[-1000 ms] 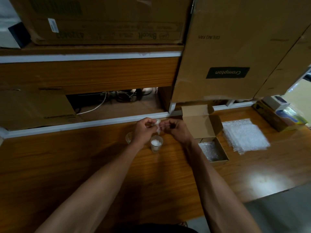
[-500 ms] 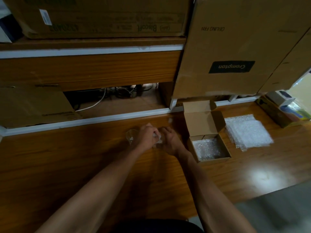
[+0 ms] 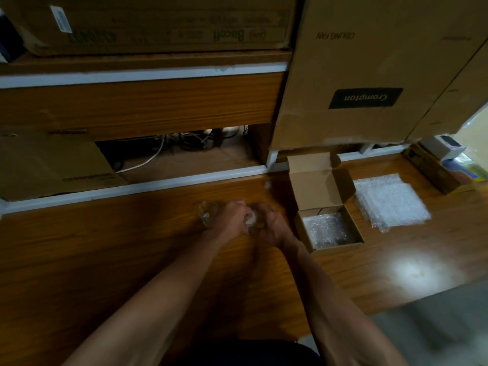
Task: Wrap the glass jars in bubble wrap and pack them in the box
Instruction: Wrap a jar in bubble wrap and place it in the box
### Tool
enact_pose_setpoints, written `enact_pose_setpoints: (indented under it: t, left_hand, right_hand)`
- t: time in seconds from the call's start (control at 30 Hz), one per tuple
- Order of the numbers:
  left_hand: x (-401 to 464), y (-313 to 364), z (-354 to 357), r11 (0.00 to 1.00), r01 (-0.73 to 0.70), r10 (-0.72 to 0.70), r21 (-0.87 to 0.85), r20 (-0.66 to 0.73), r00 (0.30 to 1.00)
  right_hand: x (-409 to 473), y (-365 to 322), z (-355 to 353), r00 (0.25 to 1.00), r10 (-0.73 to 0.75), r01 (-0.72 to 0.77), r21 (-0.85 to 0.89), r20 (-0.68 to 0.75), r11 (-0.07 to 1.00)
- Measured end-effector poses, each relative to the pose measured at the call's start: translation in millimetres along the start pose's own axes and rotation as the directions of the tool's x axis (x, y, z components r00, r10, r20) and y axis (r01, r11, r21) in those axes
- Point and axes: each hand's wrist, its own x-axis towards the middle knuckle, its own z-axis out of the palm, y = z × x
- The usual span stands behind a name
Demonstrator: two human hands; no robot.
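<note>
My left hand (image 3: 228,219) and right hand (image 3: 272,225) were closed together around a small clear glass jar (image 3: 250,220) on the brown wooden bench (image 3: 105,260). A second clear glass jar (image 3: 207,212) stood just left. The open cardboard box (image 3: 328,229), lined with bubble wrap, lay right, beside stacked bubble-wrap sheets (image 3: 390,202).
</note>
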Motion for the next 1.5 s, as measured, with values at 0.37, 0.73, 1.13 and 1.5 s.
enact_pose_setpoints:
  t: [0.37,0.73,1.13,1.5]
  left_hand:
    - [-27,-26,10,0.969,-0.164,0.173,0.183,-0.034,0.984]
    - [-27,-23,3,0.943,-0.221,0.208,0.251,0.074,0.975]
    - [-24,-26,0,0.919,-0.235,0.236,0.315,0.036,0.971]
    - [-21,-32,4,0.925,-0.242,0.269,0.293,-0.056,0.961]
  right_hand:
    - [6,16,10,0.996,-0.086,0.081,-0.217,-0.015,0.973]
    - [3,16,7,0.972,-0.215,0.188,-0.234,-0.094,0.954]
    - [-4,30,11,0.998,-0.063,0.059,-0.381,0.003,0.923]
    - [-2,36,15,1.0,-0.024,0.023,-0.371,0.003,0.928]
